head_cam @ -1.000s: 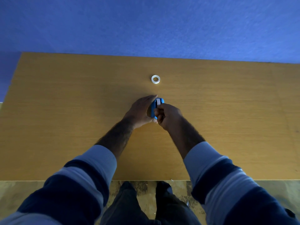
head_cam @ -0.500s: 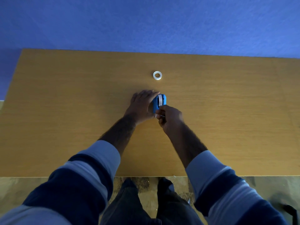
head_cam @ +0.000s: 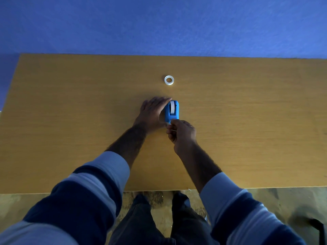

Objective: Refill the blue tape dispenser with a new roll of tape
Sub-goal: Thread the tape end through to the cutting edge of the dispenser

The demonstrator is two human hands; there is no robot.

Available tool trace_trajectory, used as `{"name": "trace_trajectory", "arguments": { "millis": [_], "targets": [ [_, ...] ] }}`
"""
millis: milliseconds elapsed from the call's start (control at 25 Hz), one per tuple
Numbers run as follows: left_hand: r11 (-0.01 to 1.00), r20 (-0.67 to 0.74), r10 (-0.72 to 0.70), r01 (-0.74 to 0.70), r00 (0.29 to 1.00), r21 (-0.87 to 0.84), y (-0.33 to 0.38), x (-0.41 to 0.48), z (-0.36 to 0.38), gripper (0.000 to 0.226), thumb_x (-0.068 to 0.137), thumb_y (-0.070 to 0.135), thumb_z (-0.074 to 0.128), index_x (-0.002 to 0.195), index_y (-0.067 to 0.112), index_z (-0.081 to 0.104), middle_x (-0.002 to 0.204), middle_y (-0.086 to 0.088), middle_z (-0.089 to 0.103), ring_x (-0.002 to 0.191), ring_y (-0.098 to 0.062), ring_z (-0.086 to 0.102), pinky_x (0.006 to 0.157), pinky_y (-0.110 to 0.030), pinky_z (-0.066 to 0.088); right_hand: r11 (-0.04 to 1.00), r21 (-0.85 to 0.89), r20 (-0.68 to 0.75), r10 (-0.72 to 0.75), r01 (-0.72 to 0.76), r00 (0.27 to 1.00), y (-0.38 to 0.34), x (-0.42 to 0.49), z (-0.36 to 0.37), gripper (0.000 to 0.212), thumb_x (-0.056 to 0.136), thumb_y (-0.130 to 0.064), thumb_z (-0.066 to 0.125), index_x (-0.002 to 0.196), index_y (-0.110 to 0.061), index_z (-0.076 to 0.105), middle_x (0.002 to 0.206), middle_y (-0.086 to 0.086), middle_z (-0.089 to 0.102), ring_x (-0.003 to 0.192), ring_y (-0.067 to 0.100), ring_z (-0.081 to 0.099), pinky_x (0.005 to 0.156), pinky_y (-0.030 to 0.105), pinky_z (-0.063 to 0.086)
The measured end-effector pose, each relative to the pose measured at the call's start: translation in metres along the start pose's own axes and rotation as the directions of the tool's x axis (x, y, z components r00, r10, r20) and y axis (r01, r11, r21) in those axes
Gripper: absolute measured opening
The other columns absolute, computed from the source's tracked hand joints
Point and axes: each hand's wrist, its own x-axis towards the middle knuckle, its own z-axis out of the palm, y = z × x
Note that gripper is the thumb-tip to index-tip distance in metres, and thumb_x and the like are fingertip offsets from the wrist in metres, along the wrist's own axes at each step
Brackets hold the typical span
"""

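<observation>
Steadying the blue tape dispenser (head_cam: 172,111) mid-table with my flat, open left hand (head_cam: 151,113), I've drawn my right hand (head_cam: 182,132) back from its cutter end, fingers pinched on the tape end, I judge. Roll seated; an empty ring (head_cam: 169,80) lies beyond.

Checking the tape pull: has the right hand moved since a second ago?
Yes. The right hand has drawn back from the white ring, toward the near edge of the table.
</observation>
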Motion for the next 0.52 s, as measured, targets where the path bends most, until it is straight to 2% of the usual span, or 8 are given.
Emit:
{"name": "trace_trajectory", "arguments": {
  "millis": [120,280,520],
  "targets": [
    [1.0,0.003,0.002,-0.002,1.0,-0.003,0.0003,0.0002,-0.0005,0.105,0.075,0.042,0.082,0.161,0.034,0.022,0.166,0.004,0.03,0.156,-0.021,0.016,0.126,-0.053,0.01,1.0,0.018,0.004,0.005,-0.005,1.0,0.0037,0.0005,-0.0005,0.01,0.089,-0.012,0.066,0.094,-0.004,0.069,0.072,0.012,0.071,0.049,0.014,0.06,0.044,0.022,0.047],
    [1.0,0.019,0.005,-0.005,1.0,0.001,0.0002,0.0008,-0.0019,0.102,0.077,0.04,0.08,0.161,0.033,0.022,0.166,0.006,0.031,0.156,-0.02,0.017,0.125,-0.054,0.012,0.999,0.039,0.007,0.007,-0.008,1.0,0.0066,0.0009,-0.0007,0.013,0.09,-0.012,0.066,0.097,-0.003,0.069,0.071,0.011,0.071,0.051,0.015,0.062,0.047,0.023,0.05],
    [1.0,0.007,0.016,-0.016,1.0,0.0,-0.0012,0.0008,-0.0022,0.101,0.078,0.054,0.077,0.161,0.032,0.023,0.165,0.004,0.033,0.156,-0.022,0.02,0.124,-0.055,0.014,0.999,0.033,0.017,-0.004,0.004,1.0,0.0112,0.0018,-0.0046,0.015,0.092,-0.015,0.067,0.101,-0.004,0.069,0.075,0.009,0.071,0.059,0.015,0.063,0.053,0.027,0.052]
  ]
}}
